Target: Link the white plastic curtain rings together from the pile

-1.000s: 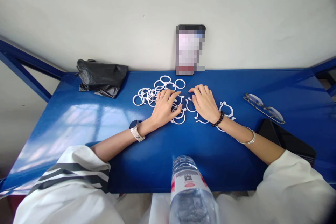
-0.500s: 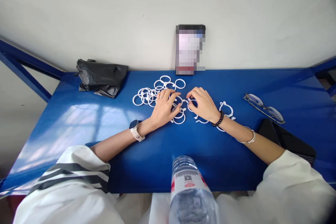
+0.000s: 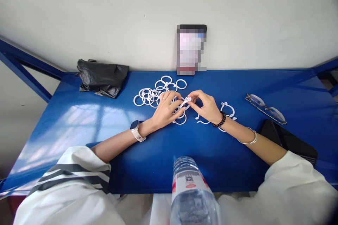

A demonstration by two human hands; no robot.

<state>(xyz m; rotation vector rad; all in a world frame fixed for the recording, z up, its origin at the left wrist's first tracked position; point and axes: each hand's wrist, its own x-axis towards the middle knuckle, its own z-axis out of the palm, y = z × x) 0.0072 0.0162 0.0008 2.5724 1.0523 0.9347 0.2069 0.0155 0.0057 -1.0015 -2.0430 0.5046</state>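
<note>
Between my two hands is a white plastic curtain ring (image 3: 187,99), raised a little off the table and tilted. My right hand (image 3: 206,106) pinches it between thumb and index finger at its eyelet end. My left hand (image 3: 168,109) has its thumb and fingers closed on the ring's other side. Under and behind my left hand lies a pile of white rings (image 3: 145,95), several of them overlapping, partly hidden by the fingers. Beside my right wrist lie a few opened rings (image 3: 227,109), one partly covered by the hand.
On the blue table (image 3: 148,161), a black plastic bag (image 3: 102,77) lies at back left. A phone (image 3: 191,51) leans on the wall. To the right are glasses (image 3: 265,108) and a dark flat device (image 3: 290,144). A water bottle (image 3: 194,193) stands at the front edge.
My hands have come together. The ring that lay by my right fingertips is now lifted and held between both hands. The other rings look unmoved.
</note>
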